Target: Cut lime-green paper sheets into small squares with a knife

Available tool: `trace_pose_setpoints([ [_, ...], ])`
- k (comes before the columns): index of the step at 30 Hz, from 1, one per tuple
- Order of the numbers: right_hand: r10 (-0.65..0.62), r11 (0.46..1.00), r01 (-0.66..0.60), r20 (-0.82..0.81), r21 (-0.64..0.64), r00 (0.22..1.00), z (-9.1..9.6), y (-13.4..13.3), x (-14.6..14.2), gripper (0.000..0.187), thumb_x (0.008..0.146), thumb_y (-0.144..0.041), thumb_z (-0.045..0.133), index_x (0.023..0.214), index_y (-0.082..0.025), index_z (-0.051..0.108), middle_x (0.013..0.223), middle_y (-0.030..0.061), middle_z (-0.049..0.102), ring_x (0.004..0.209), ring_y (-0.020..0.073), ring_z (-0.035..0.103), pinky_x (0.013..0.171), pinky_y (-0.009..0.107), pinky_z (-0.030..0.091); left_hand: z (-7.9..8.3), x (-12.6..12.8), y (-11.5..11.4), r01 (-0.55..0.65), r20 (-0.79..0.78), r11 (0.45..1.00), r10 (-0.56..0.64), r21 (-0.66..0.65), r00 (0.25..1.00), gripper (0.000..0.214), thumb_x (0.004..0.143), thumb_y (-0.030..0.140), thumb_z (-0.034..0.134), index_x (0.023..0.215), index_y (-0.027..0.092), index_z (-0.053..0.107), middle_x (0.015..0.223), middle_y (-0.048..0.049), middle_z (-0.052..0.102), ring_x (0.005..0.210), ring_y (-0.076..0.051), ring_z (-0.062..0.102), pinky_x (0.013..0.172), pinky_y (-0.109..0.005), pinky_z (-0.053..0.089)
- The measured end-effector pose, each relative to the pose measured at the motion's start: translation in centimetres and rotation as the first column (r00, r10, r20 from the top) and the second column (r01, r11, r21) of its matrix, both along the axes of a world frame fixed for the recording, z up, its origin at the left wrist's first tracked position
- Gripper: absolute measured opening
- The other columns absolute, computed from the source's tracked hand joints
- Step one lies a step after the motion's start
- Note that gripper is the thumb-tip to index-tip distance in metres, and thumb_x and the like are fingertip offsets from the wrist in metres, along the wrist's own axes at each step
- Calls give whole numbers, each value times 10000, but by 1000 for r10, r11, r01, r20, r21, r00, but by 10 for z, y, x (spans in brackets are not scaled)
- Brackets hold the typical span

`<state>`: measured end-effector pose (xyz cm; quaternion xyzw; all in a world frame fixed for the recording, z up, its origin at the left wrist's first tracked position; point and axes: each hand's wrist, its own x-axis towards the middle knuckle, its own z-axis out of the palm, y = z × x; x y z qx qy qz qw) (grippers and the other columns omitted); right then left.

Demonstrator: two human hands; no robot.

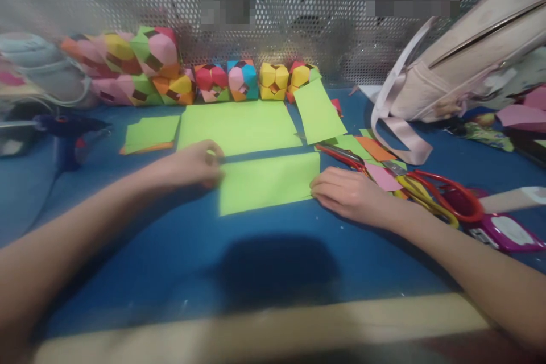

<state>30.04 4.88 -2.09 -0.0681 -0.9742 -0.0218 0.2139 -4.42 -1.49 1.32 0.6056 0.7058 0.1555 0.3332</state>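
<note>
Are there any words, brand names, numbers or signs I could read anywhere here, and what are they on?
None that can be read.
Purple object at the right: it has a white patch and a small black-and-white patch, but any print there is too small and blurred to read.
Green sheet between the hands: no writing shows.
Glue gun at the left: too blurred to make out any marking.

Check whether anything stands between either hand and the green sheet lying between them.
Nothing visible does. The left hand is at the green sheet's left edge, the right hand at its right edge. The larger green sheet lies beyond it, not between.
</note>
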Motion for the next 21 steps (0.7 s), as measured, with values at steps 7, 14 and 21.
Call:
trace_pose_setpoints([
  [7,22,998,-21,6,-62,1000,3,5,5,207,966,-116,491,840,-128,655,882,104,696,819,189,602,701,310,513,2,7,-1,-45,82,991,55,-125,995,467,662,293,723,1060,230,487,689,-6,685,626,-201,668,508,-275,442],
  [14,19,995,-15,40,-94,999,5,5,7,209,976,-133,472,898,-139,666,909,104,698,854,196,607,725,328,527,0,4,-1,-16,151,984,44,-180,987,459,681,256,712,1070,229,469,639,13,619,558,-178,620,488,-275,417],
  [21,21,993,-15,52,-114,998,7,4,8,216,976,-131,466,897,-145,667,915,106,698,857,199,606,726,336,532,2,5,-2,33,127,976,-6,-214,992,484,679,293,699,1108,223,485,666,22,612,533,-156,586,482,-270,387],
])
